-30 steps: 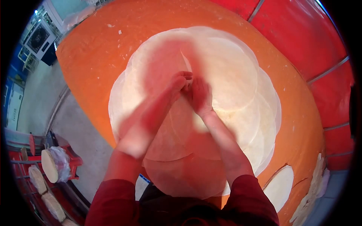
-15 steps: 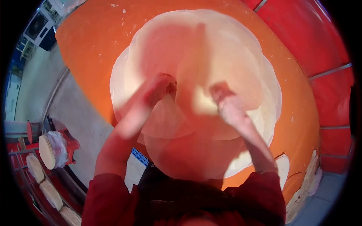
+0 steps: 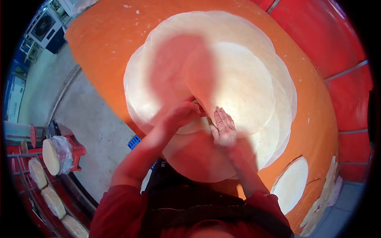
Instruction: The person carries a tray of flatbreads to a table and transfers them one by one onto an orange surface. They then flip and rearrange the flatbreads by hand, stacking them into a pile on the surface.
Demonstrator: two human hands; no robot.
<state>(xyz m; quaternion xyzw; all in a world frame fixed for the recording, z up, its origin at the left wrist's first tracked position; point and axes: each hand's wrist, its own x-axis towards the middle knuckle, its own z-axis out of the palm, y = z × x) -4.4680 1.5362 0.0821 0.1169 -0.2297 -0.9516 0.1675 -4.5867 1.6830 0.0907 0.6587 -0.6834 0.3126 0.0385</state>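
Several thin, round, pale dough sheets point(image 3: 174, 31) overlap in a wide ring on an orange tabletop point(image 3: 107, 47). One round dough sheet point(image 3: 242, 83) lies on top of the others, right of the middle. At its near left edge, my left hand point(image 3: 188, 112) has its fingers curled around the rim, partly hidden by the hand itself. My right hand point(image 3: 224, 129) is just to the right, palm down with straight fingers, on the near edge of that sheet. A red-tinted shadow covers the left and near sheets.
Near the table's right edge lies a smaller pale round point(image 3: 291, 184), with dough scraps point(image 3: 320, 202) beyond. Red panels point(image 3: 309, 35) border the right side. At left, a red stool point(image 3: 77, 152) bears a plastic-wrapped stack of rounds point(image 3: 51, 156), beside racked pale slabs point(image 3: 53, 202).
Both hands have come down toward me and closer together. My right hand has gone from bent fingers to flat. The view has shifted slightly, showing more of the small round at right.
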